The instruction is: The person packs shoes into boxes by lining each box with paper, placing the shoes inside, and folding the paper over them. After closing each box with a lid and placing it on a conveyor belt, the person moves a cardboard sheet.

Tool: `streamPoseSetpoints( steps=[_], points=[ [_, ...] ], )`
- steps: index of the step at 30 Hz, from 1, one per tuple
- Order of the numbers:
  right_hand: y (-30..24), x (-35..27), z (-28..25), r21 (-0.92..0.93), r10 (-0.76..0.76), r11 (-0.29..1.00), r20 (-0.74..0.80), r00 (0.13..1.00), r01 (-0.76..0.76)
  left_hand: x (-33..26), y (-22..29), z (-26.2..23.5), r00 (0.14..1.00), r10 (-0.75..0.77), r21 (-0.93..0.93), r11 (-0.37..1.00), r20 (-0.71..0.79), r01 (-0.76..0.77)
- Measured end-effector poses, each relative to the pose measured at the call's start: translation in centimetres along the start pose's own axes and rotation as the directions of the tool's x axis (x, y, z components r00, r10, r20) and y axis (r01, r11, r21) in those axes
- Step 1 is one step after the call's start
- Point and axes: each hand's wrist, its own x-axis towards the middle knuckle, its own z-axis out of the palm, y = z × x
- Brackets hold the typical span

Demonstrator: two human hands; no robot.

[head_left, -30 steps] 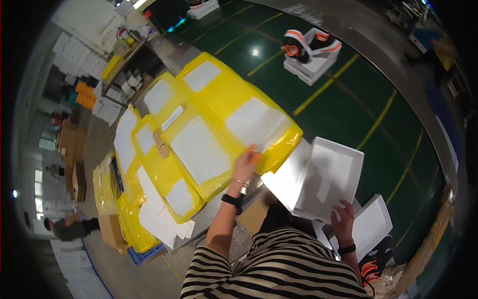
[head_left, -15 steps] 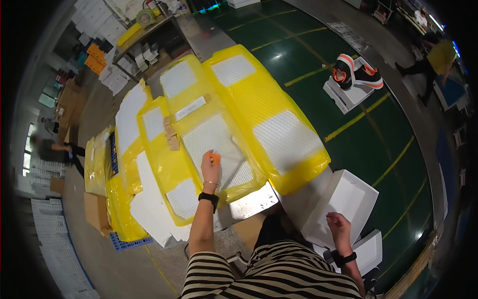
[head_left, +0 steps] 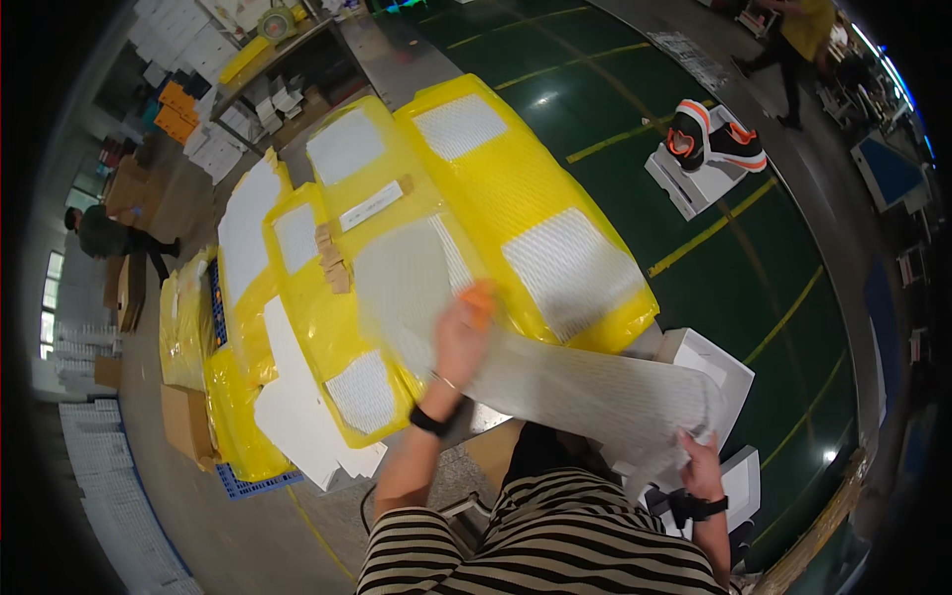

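Note:
A thin, whitish, see-through sheet of wrapping paper [head_left: 595, 382] stretches from the yellow-wrapped packs to the open box at my right. My left hand [head_left: 460, 342] is closed at the sheet's middle and smeared by motion. A small orange thing [head_left: 479, 299] shows at its fingertips; its kind is unclear. With thumb and fingers, my right hand [head_left: 702, 464] pinches the sheet's right end. Beneath the sheet's left part lies a yellow-wrapped pack [head_left: 416, 203] with cut-out windows showing white sheets. The white open box [head_left: 732, 372] is partly covered by the sheet.
Another yellow pack [head_left: 555, 188] lies alongside. Black and orange sneakers [head_left: 737, 149] rest on a white shoebox [head_left: 689, 188] over a green surface [head_left: 615, 109] with yellow lines. A second white box piece [head_left: 742, 481] is beside my right wrist. People walk at far left and far right.
My left hand has moved right and lifted the sheet off the pack, drawing it across. My right hand, empty before, has taken hold of its right end.

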Motion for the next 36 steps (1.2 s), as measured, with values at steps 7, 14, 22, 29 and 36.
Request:
streamPoseSetpoints(
  steps=[7,14,22,29,36],
  points=[
    [4.0,-5.6,-9.0,0.410,0.381,0.880,-0.307,0.872,-0.240,0.2,-13.8,-5.1,0.921,-0.286,0.828,0.421,-0.266,0.370],
    [8.4,-10.0,-16.0,0.541,0.473,0.804,-0.330,0.817,-0.247,-2.2,-13.3,-1.8,0.988,-0.103,0.580,0.801,-0.116,0.152],
    [10.3,-13.1,-28.3,0.393,0.498,0.858,-0.475,0.725,-0.332,1.9,-8.3,8.4,0.930,-0.122,0.394,0.919,0.348,-0.027],
    [15.2,-12.9,-34.1,0.366,0.445,0.888,-0.537,0.717,-0.278,-0.1,-5.7,15.6,0.899,-0.065,0.642,0.722,0.433,-0.257],
    [15.7,-12.5,-36.9,0.405,0.342,0.914,-0.759,0.554,-0.009,-1.2,-3.7,14.6,0.920,-0.022,0.763,0.566,0.392,-0.311]
  ],
)
